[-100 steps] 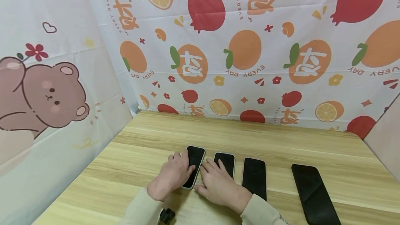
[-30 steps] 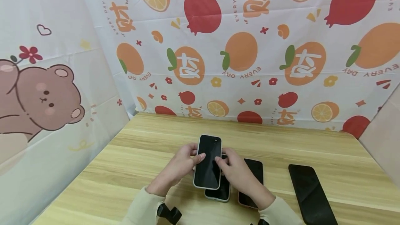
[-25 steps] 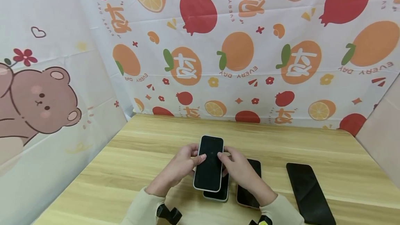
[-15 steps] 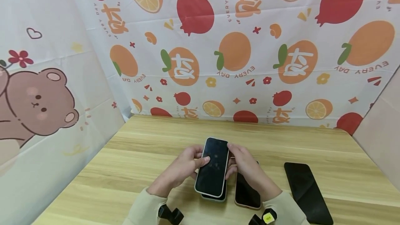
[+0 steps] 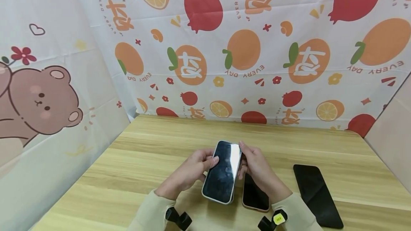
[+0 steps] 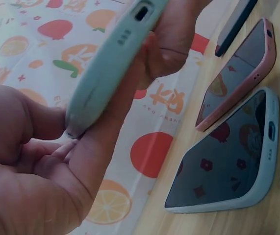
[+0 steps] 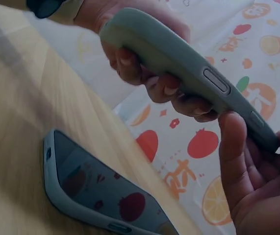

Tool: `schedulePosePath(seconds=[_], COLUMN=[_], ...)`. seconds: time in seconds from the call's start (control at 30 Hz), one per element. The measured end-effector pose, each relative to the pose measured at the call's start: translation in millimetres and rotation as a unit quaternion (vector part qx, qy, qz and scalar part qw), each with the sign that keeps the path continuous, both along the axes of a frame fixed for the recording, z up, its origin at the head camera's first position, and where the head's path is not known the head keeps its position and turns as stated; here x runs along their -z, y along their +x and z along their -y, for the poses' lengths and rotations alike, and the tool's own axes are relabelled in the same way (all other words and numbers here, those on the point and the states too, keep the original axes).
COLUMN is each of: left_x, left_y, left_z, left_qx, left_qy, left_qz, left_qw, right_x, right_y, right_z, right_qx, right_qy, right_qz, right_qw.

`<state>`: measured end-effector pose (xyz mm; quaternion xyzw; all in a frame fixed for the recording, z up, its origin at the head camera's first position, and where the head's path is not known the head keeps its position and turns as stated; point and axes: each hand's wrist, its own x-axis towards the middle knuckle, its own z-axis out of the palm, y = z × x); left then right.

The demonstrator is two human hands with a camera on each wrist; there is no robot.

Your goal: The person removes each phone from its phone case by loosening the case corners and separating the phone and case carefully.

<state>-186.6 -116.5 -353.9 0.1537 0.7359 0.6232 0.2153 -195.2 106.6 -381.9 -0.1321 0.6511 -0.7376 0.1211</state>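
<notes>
A phone in a pale green case (image 5: 221,174) is held up above the table, its dark screen catching a bright reflection. My left hand (image 5: 192,172) grips its left side, thumb over the screen edge and fingers behind the back. At the upper right edge, my right hand (image 5: 261,168) pinches the same phone; in the right wrist view that thumb (image 7: 233,137) lies along the case's side, near the buttons. Below lies another phone in a pale case (image 6: 223,161), face up, mostly hidden in the head view behind the held one.
A phone in a pink case (image 5: 255,193) lies right of the held one, partly under my right forearm. Farther right is a larger black phone (image 5: 318,195). The wooden table (image 5: 160,134) meets a fruit-print cloth (image 5: 244,92) at its back.
The pale-green-cased phone has been lifted off the table and shifted right, tilting clockwise lately. My right thumb has moved from its screen to its upper right edge.
</notes>
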Motion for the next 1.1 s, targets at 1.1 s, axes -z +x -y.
schedulePosePath(seconds=[1.1], left_x=[3.9], left_y=[4.6], left_z=[-7.3], left_qx=[-0.034], left_qy=[0.022], left_qz=[-0.022], left_qw=[0.9989], right_x=[4.0], right_y=[4.7], right_z=[9.2], right_qx=[0.023], right_qy=[-0.058], right_qz=[0.072], right_qw=[0.9954])
